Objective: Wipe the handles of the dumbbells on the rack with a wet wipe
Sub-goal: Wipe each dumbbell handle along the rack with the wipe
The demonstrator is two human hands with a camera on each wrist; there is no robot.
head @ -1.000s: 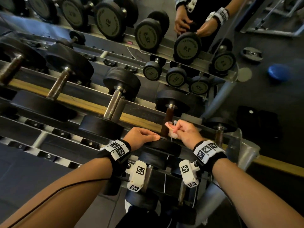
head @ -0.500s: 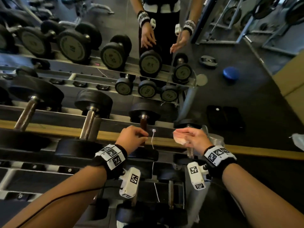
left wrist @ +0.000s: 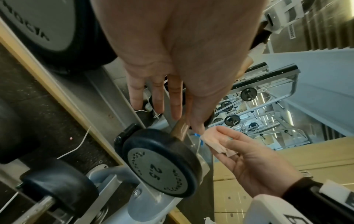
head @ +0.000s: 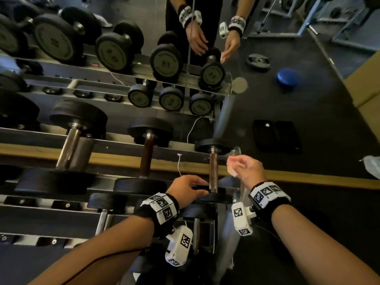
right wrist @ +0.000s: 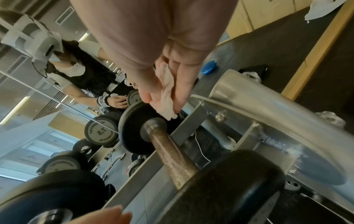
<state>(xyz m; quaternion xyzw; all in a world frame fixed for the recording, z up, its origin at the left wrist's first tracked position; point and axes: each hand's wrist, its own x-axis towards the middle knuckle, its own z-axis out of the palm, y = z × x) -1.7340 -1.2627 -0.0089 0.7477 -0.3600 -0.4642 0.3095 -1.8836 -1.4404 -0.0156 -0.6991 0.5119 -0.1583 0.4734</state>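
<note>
The rightmost small dumbbell lies across the rack rails, its rusty brown handle (head: 213, 171) (right wrist: 172, 154) bare between two black plates. The near plate (left wrist: 161, 163) is marked 2.5. My left hand (head: 197, 187) (left wrist: 172, 106) reaches in from the left with straight fingers, its fingertips at the near plate (head: 216, 197) and the foot of the handle (left wrist: 179, 130). My right hand (head: 240, 164) (right wrist: 172, 84) hovers just right of the handle, apart from it, and pinches a crumpled pale wet wipe (head: 232, 170) (left wrist: 216, 144) (right wrist: 166, 97).
To the left lie a dumbbell with a dark brown handle (head: 147, 159) and a larger steel-handled one (head: 70, 149). A white cord (head: 178, 163) hangs between them. A mirror behind the rack repeats the dumbbells. The rack's end post (right wrist: 268, 103) stands right; a blue disc (head: 287, 77) lies on the floor.
Both hands moved right, from the dark brown-handled dumbbell to the rightmost small one. The left hand's fingers straightened. The right hand still holds the wipe.
</note>
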